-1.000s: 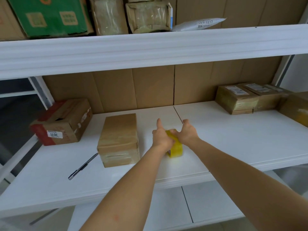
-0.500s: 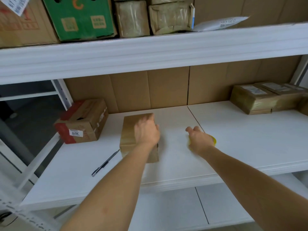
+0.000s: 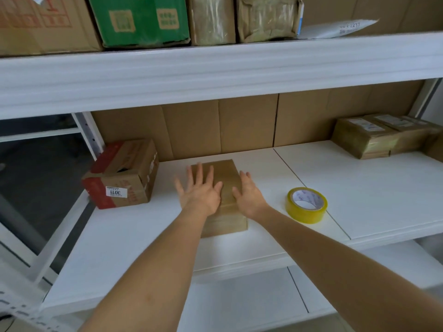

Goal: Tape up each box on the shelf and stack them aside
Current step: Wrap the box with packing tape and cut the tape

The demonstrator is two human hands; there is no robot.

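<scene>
A small brown cardboard box (image 3: 225, 178) lies on the white shelf (image 3: 359, 200), its long side running away from me. My left hand (image 3: 200, 191) rests flat on its left half, fingers spread. My right hand (image 3: 248, 194) lies along its right edge, fingers apart. Neither hand grips anything. A yellow roll of tape (image 3: 306, 205) lies flat on the shelf to the right of my right hand, apart from it. A red and brown box (image 3: 122, 174) with an open gap in its top stands at the shelf's left end.
Several taped brown parcels (image 3: 374, 136) sit at the shelf's far right. The upper shelf holds a green box (image 3: 139, 20) and more parcels. Cardboard sheets line the back. A lower white shelf (image 3: 239, 305) shows beneath. The pen is hidden.
My right hand let go of the tape roll, left it on the shelf and moved left to the box. My left hand moved onto the box top. The view shifted left.
</scene>
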